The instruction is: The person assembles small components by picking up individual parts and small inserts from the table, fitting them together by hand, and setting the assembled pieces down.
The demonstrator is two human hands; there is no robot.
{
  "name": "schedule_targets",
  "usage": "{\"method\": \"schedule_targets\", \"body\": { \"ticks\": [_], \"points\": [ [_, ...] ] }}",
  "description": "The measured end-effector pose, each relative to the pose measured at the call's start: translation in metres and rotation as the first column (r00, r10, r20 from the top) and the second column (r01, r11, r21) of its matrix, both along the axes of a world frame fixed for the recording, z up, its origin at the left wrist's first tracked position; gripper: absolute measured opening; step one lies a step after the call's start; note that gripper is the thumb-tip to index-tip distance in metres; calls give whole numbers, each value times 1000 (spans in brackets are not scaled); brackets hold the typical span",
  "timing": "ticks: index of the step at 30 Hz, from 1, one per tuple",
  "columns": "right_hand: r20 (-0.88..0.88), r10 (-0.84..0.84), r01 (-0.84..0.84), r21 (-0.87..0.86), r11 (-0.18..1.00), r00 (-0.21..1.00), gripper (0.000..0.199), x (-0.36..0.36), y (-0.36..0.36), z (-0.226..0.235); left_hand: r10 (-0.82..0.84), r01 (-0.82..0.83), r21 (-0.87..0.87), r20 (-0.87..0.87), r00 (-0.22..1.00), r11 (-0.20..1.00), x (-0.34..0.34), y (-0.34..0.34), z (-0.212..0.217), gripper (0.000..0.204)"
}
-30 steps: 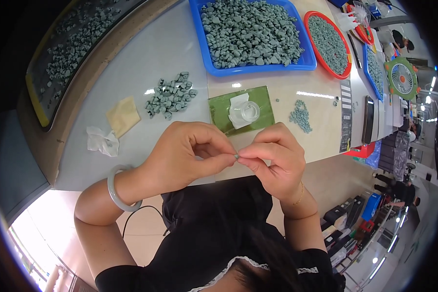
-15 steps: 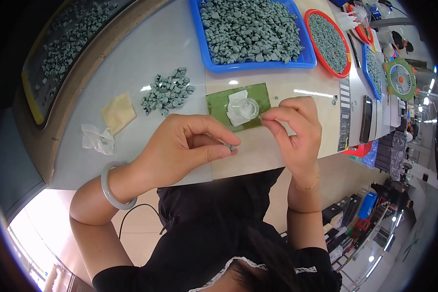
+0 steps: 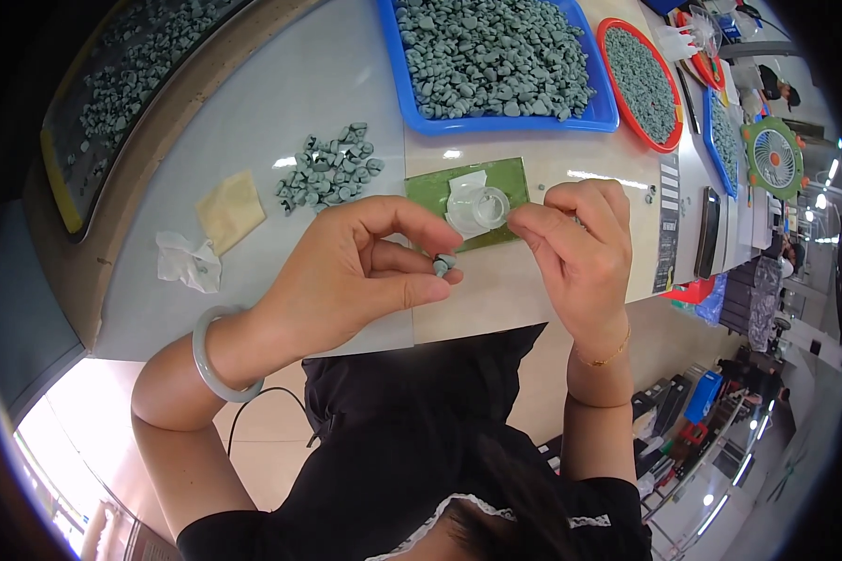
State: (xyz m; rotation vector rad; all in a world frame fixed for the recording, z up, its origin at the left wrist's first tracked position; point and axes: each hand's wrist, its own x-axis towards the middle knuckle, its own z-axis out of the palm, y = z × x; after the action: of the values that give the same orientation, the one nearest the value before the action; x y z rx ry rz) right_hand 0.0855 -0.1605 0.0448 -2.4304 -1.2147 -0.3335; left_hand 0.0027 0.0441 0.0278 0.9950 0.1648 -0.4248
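My left hand (image 3: 346, 266) is closed in a loose pinch, holding a small grey-green piece with a dark patch (image 3: 442, 266) at its fingertips, in front of a green mat (image 3: 426, 190). On the mat, a small clear round cup (image 3: 489, 208) rests on a scrap of white paper (image 3: 460, 217). Just right of the cup, my right hand (image 3: 585, 243) has thumb and forefinger pressed together. Whatever is between those fingertips, if anything, is too small to make out. Behind my left hand lies a loose pile of similar grey-green pieces (image 3: 326, 173).
A blue tray (image 3: 496, 126) heaped with grey-green pieces stands at the back, beside a red round tray (image 3: 674, 140) of smaller ones. A yellowish square pad (image 3: 231, 211) and crumpled white tissue (image 3: 189, 264) lie at left. Further right are a phone (image 3: 708, 232) and a green fan (image 3: 775, 159).
My left fingers have parted somewhat, so more of the small piece shows between them. My right fingertips have come slightly nearer the clear cup. The whole view has shifted a little.
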Motion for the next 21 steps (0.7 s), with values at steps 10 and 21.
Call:
{"method": "schedule_targets", "body": {
  "ticks": [10, 21],
  "points": [
    [-79, 6, 0, 81, 997, 997, 17, -5, 6, 4, 4, -4, 42, 7, 1000, 999, -1, 2, -3, 26],
    [-150, 175, -121, 313, 942, 973, 28, -27, 25, -10, 6, -6, -1, -6, 1000, 1000, -2, 5, -9, 28]
  ]
}}
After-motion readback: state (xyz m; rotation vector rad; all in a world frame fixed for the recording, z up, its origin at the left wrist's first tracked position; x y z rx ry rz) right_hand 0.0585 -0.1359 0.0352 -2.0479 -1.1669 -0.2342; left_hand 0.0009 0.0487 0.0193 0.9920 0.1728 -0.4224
